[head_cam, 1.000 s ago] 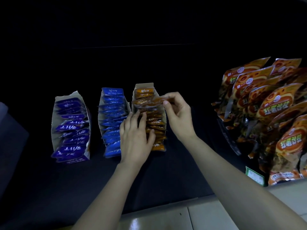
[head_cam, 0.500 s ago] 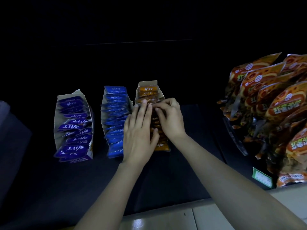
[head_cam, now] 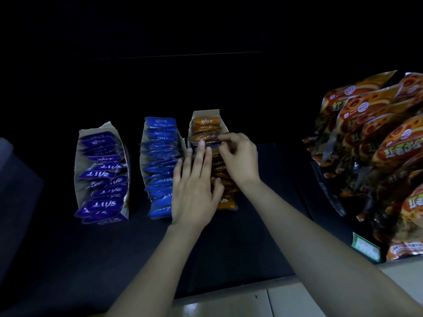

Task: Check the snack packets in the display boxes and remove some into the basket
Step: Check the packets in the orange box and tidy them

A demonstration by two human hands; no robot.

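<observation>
Three open cardboard display boxes stand side by side on a dark shelf. The left box (head_cam: pixel 79 161) holds purple packets, the middle box (head_cam: pixel 143 154) blue packets, the right box (head_cam: pixel 206 113) orange packets. My left hand (head_cam: pixel 194 188) lies flat with straight fingers over the orange row, its fingertips against the packets. My right hand (head_cam: pixel 238 156) pinches one orange packet (head_cam: pixel 202 137) near the far end of that box. No basket is in view.
Large orange snack bags (head_cam: pixel 375 143) are stacked at the right, with a green price tag (head_cam: pixel 366 248) below them. The dark shelf (head_cam: pixel 68 259) ends at a pale front edge (head_cam: pixel 229 303). A grey shape (head_cam: pixel 13 175) sits at the far left.
My right hand came back from the box's right side to the orange row and pinches a packet there. My left hand slid further up the row.
</observation>
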